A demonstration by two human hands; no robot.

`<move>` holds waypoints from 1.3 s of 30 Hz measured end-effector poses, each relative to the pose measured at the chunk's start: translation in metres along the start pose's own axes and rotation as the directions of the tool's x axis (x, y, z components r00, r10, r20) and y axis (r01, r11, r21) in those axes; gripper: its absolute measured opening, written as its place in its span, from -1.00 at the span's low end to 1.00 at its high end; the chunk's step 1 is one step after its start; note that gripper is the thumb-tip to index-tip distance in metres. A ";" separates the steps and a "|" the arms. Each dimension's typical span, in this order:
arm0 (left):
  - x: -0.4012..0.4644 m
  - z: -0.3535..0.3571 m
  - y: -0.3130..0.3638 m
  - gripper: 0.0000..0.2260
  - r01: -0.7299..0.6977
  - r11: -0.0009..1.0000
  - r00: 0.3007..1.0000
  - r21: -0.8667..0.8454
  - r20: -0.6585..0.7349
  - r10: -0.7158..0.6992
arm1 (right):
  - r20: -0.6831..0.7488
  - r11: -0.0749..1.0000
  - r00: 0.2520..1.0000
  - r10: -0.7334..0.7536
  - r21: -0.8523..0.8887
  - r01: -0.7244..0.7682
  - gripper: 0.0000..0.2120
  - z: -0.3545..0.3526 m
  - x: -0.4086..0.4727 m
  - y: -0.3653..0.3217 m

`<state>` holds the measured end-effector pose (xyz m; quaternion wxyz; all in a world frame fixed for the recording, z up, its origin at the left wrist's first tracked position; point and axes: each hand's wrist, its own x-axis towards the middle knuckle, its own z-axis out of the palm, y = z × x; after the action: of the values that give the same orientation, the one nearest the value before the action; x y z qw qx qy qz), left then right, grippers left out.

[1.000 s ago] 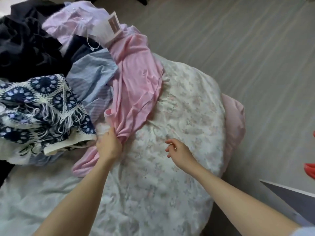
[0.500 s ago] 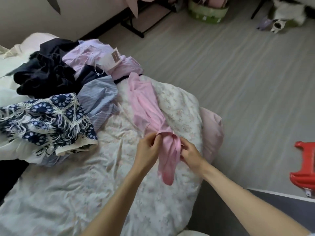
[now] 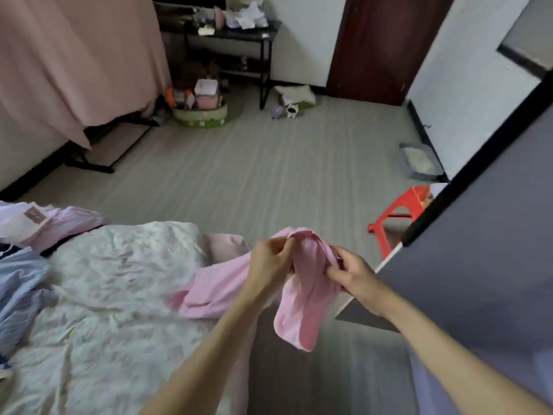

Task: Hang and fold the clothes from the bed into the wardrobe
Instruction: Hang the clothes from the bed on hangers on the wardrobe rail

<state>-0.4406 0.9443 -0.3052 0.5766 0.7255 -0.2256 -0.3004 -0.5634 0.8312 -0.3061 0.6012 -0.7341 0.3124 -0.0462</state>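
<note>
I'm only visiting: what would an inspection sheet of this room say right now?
Surface: bed with a floral cover, rumpled.
Job's things: pink garment lifted, its tail trailing on the bed; striped blue shirt and tagged pink shirt lie at the bed's left.
Clutter: green basket, red stool, grey tray on the floor.
Grippers: left hand and right hand both grip the pink garment.
Cables: nothing seen.
Surroundings: pink curtain, dark door, black table.

Both hands grip a pink garment [image 3: 302, 295] at its top edge: the left hand [image 3: 269, 262] at 9 o'clock of it, the right hand [image 3: 353, 274] at 3 o'clock. Its far end trails onto the bed [image 3: 119, 280]. A red stool [image 3: 398, 217] stands at 2 o'clock.
</note>
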 end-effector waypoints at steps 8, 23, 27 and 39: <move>-0.015 0.180 0.070 -0.77 -0.357 0.826 0.933 0.436 0.219 0.287 | -0.653 0.932 0.749 -0.108 -0.330 -0.153 -0.78 -0.207 -0.141 0.052; -0.037 0.325 0.121 -0.75 -0.546 0.567 0.834 0.616 0.466 0.297 | -0.909 0.808 0.404 -0.098 -0.310 -0.501 -0.87 -0.339 -0.291 0.053; -0.060 0.352 0.125 -0.73 -0.668 0.680 0.647 0.303 0.687 0.330 | -0.886 0.920 0.458 -0.072 -0.236 -0.312 -0.80 -0.338 -0.287 0.028; -0.093 0.396 0.142 -0.80 -0.647 0.754 0.492 -0.109 0.697 0.523 | -0.934 0.987 0.347 0.079 0.123 0.107 -0.73 -0.334 -0.259 -0.014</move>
<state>-0.7802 0.6962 -0.2121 0.4531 0.4834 -0.6804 -0.3130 -0.9129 0.6808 -0.1224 0.3718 -0.5268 0.5886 -0.4876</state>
